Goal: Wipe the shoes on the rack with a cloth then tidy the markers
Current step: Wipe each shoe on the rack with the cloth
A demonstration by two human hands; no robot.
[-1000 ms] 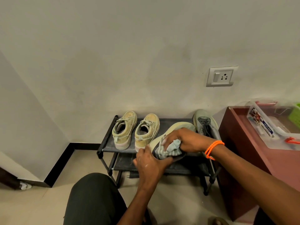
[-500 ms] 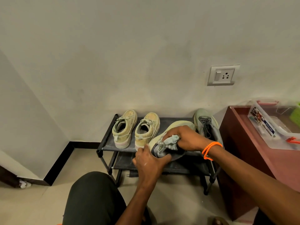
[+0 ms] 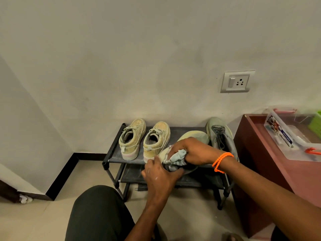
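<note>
A low black two-tier shoe rack [image 3: 114, 156] stands against the pale wall. On the left of its top shelf sits a pair of worn tan canvas sneakers [image 3: 144, 139] side by side, toes toward the wall and heels toward the person, long axes running front to back.

Further right, the left hand [image 3: 160, 173] grips the near end of a grey sneaker with a pale yellow-green sole [image 3: 194, 135], its fingers wrapped around the heel. That shoe is tipped on its side with the sole turned up and leftward — its long axis slants from the heel at the rack's front edge up toward the wall on the right.

The right hand [image 3: 194, 151], with an orange beaded bracelet [image 3: 221, 160] at the wrist, presses a bunched pale blue-grey cloth [image 3: 177, 158] against the held shoe, fingers curled tight around the cloth.

Just beside it stands the matching grey lace-up sneaker [image 3: 220, 136], upright, toe to the wall.

At the right, a reddish-brown tabletop [image 3: 300, 173] carries a clear plastic box [image 3: 295, 136] — its contents are unclear.
</note>
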